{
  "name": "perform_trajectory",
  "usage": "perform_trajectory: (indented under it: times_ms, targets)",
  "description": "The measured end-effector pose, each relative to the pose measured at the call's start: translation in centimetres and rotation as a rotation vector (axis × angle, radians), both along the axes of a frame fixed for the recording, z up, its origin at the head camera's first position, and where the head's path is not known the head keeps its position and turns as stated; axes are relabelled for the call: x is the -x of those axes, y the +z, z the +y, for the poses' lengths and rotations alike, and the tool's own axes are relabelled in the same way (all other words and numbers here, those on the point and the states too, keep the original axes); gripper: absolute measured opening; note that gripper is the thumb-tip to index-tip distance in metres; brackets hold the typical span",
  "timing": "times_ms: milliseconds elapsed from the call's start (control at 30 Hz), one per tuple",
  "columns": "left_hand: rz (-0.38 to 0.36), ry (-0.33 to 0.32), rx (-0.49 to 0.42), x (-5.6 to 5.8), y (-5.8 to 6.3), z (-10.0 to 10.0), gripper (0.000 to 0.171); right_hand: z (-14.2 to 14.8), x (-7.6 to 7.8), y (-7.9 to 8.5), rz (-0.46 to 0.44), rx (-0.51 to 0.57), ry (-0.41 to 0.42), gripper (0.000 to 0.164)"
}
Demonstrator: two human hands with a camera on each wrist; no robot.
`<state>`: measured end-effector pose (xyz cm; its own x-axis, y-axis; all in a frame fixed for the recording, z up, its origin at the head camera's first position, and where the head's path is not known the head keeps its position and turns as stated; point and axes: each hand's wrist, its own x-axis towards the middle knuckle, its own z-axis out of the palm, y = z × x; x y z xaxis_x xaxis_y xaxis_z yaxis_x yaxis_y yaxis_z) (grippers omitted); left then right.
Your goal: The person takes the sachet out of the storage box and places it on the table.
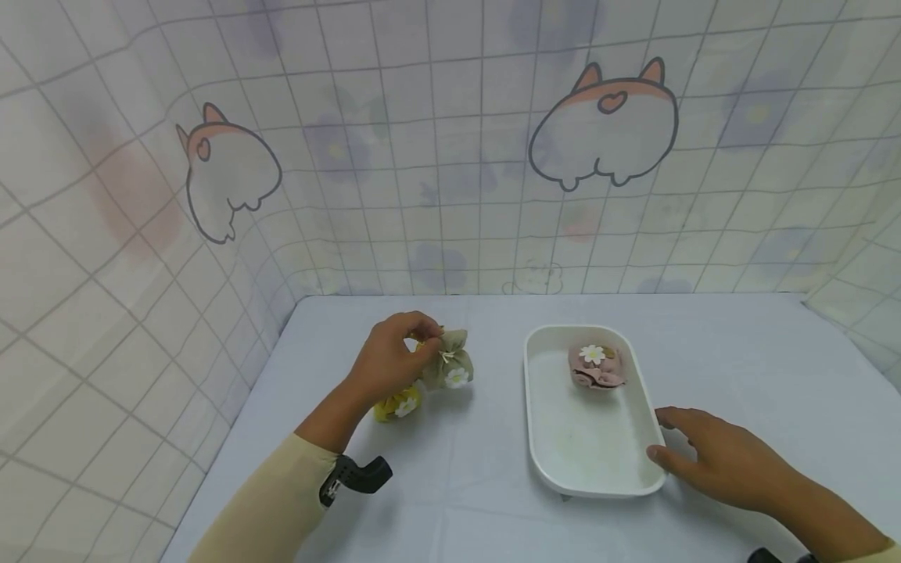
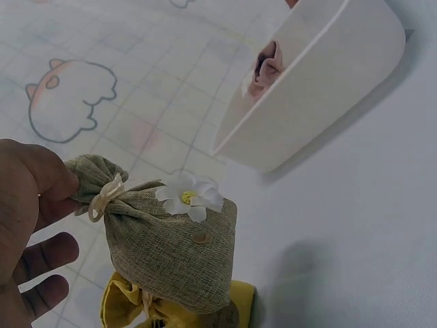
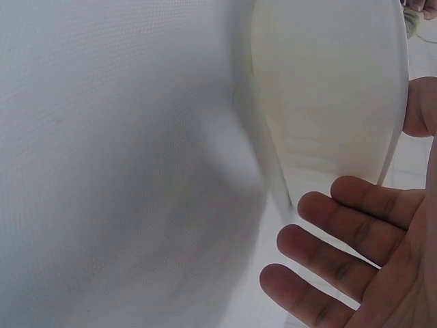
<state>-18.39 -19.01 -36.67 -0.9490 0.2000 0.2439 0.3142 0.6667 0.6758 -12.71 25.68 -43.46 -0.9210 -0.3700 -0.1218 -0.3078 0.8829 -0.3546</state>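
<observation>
A grey-green cloth sachet (image 2: pixel 177 246) with a white flower and a tied cord hangs from my left hand (image 1: pixel 394 353), which pinches its gathered top between thumb and fingertips. Behind and below it lies a yellow sachet (image 1: pixel 397 404), partly hidden by the green one and the hand. My right hand (image 1: pixel 725 457) is at the right side of a white tray (image 1: pixel 573 461). Its thumb touches the rim, while the other fingers (image 3: pixel 334 260) extend fairly straight along the outside wall. Inside the tray, toward the far end, sits a pink sachet (image 1: pixel 597 377) with a white flower.
A white cloth covers the table (image 1: pixel 486 500). Behind and to the left hangs a checked curtain (image 1: pixel 422 156) with cartoon animal prints. The tray's raised walls stand between the two hands.
</observation>
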Motion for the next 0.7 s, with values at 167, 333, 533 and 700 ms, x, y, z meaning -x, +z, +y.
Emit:
perform_trajectory:
  times_ms: [167,333,533,700]
  targets:
    - [-0.002,0.003,-0.016,-0.1,-0.4,-0.5,0.005,0.1,-0.1,0.0,0.013,0.008,0.004,0.075]
    - [0.022,-0.037,-0.059,0.0,-0.4,-0.3,0.005,0.1,-0.1,0.1,-0.001,-0.003,-0.003,0.077]
    - [0.030,-0.068,-0.086,0.1,-0.6,0.3,0.005,0.1,-0.1,0.0,0.003,0.003,0.005,0.076]
    - [0.028,-0.086,-0.097,0.1,-0.5,0.6,0.004,0.1,0.0,0.0,0.000,0.008,0.010,0.076]
